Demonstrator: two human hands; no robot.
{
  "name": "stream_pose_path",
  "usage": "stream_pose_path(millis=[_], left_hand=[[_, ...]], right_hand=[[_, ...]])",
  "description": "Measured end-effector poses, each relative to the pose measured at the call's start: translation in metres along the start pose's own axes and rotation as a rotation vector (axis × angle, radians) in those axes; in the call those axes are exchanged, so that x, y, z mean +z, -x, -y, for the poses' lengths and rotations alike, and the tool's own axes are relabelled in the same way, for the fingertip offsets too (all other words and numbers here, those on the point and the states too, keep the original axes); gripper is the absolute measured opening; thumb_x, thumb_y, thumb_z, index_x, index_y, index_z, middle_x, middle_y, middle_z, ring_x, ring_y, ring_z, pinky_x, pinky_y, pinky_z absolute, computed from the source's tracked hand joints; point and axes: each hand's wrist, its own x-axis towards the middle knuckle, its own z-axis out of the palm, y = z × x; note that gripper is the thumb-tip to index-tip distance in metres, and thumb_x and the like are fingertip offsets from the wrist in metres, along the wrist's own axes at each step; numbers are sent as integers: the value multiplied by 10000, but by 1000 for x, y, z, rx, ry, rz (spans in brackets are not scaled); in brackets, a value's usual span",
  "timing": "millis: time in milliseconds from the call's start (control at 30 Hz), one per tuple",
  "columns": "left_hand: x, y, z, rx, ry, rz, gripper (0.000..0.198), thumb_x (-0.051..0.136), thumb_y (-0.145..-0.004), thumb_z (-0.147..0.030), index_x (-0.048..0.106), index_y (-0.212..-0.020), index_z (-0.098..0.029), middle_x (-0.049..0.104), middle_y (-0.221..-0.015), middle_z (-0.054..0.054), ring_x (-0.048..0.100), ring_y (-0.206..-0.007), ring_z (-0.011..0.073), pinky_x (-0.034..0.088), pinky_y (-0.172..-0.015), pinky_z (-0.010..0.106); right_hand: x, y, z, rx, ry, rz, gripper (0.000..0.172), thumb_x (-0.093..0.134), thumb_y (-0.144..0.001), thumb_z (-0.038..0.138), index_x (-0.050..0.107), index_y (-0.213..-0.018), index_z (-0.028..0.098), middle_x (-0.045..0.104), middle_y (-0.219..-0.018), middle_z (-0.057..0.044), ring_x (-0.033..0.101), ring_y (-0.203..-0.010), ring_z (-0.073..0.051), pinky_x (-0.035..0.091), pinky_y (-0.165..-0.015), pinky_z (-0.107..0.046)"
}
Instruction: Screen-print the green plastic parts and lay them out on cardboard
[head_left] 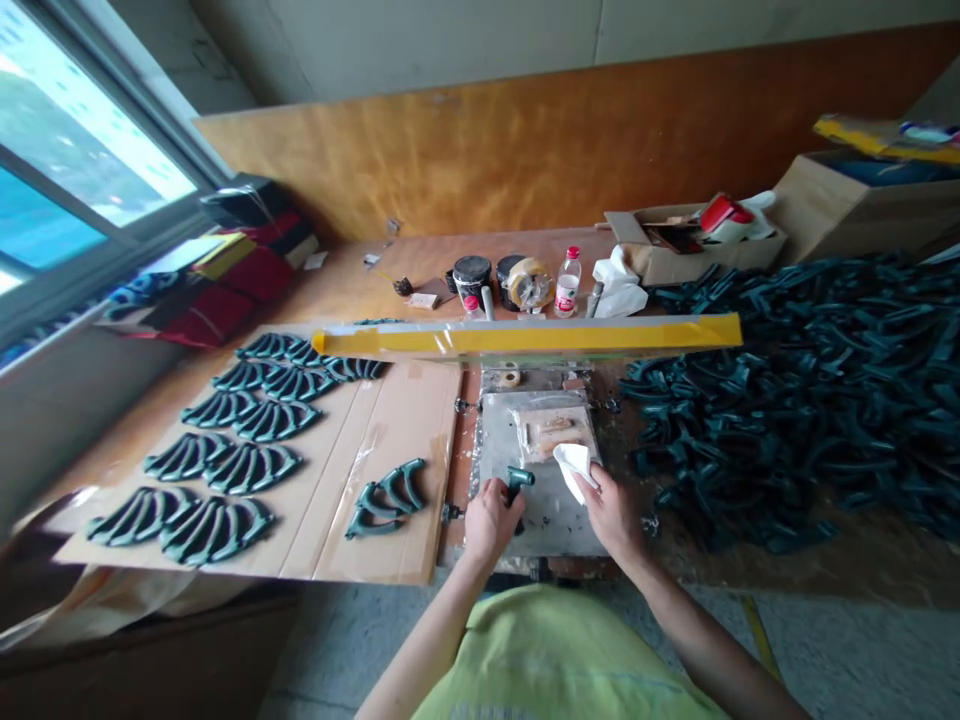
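Observation:
My left hand (489,520) is closed around a dark green curved handle-like part (520,477), whose ribbed end sticks out above the fingers. In my right hand (613,515) a folded white cloth or paper wipe (574,468) is pinched, a short way to the right of the part. Both hands are over a grey work plate (496,430), on which lies a small board wrapped in clear film (555,432). Left of my left hand, a few similar green parts (386,498) rest on a flat cardboard sheet (330,500).
Rows of green parts (217,530) cover the sheet's left side. A large heap of them (765,400) fills the table's right. A yellow-taped bar (525,338) crosses above the work plate. Behind stand black-lidded jars (472,272), a red-capped bottle (568,284) and an open carton (675,262).

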Motion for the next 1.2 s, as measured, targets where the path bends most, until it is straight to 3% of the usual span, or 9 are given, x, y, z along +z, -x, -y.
stream_pose_path(millis=[100, 200, 333, 433, 567, 767, 933, 1100, 1200], left_hand=[[-8, 8, -2, 34, 422, -43, 133, 499, -857, -352, 464, -841, -224, 610, -662, -19, 658, -653, 162, 469, -626, 257], [-15, 19, -8, 0, 769, -15, 215, 566, -809, -356, 468, -948, -225, 575, -676, -56, 629, -533, 126, 435, -477, 209], [-21, 30, -20, -18, 929, 14, 250, 599, -769, -363, 519, -934, -193, 550, -641, -64, 529, -411, 88, 432, -392, 207], [-25, 33, -25, -18, 951, -7, 160, 591, -743, -292, 500, -830, -195, 532, -556, -77, 489, -380, 86, 419, -360, 201], [-30, 34, -26, 1, 988, -47, 157, 603, -695, -223, 464, -765, -205, 503, -494, -93, 478, -367, 88, 402, -342, 189], [-29, 39, -31, 10, 1103, -16, 221, 653, -729, -314, 464, -739, -199, 482, -484, -99, 446, -356, 68, 388, -345, 177], [-37, 35, -25, -23, 1134, -74, 294, 670, -758, -383, 522, -902, -174, 520, -543, -94, 469, -353, 64, 373, -349, 171], [-53, 26, -19, -43, 1180, -163, 376, 683, -766, -431, 513, -981, -174, 566, -629, -65, 594, -460, 104, 452, -416, 191], [-53, 24, -19, -53, 1251, -167, 403, 701, -755, -435, 529, -1015, -180, 617, -798, -16, 688, -665, 158, 540, -546, 245]], right_hand=[[0, 1, 8, -223, 72, 24, 263, 500, -902, 343, 720, -980, 222, 738, -945, -114, 686, -868, -254, 510, -784, -338], [0, 0, 24, -521, 111, 72, 373, 426, -928, 184, 624, -1237, 250, 655, -1236, -67, 613, -1139, -214, 473, -998, -363], [5, -4, 42, -877, 265, 129, 493, 405, -913, 64, 527, -1351, 257, 597, -1323, -18, 508, -1275, -176, 437, -1092, -375], [10, -4, 48, -1023, 427, 159, 531, 422, -901, 45, 467, -1402, 216, 571, -1354, -33, 458, -1319, -206, 433, -1102, -417], [12, 0, 49, -1045, 586, 189, 548, 431, -900, 66, 412, -1436, 177, 515, -1408, -57, 429, -1340, -235, 421, -1109, -453], [4, 3, 53, -1074, 617, 208, 527, 410, -912, 78, 407, -1435, 144, 498, -1425, -63, 424, -1343, -225, 427, -1107, -438], [-19, 5, 36, -1063, 678, 206, 500, 371, -913, 49, 464, -1394, 145, 562, -1367, -61, 449, -1323, -222, 428, -1094, -439], [-44, 8, 16, -898, 676, 22, 452, 341, -900, 17, 615, -1213, 191, 694, -1145, -64, 593, -1157, -219, 479, -989, -417], [-41, 5, 23, -693, 583, -111, 302, 383, -933, 120, 680, -937, 177, 720, -890, -85, 674, -846, -192, 528, -760, -313]])
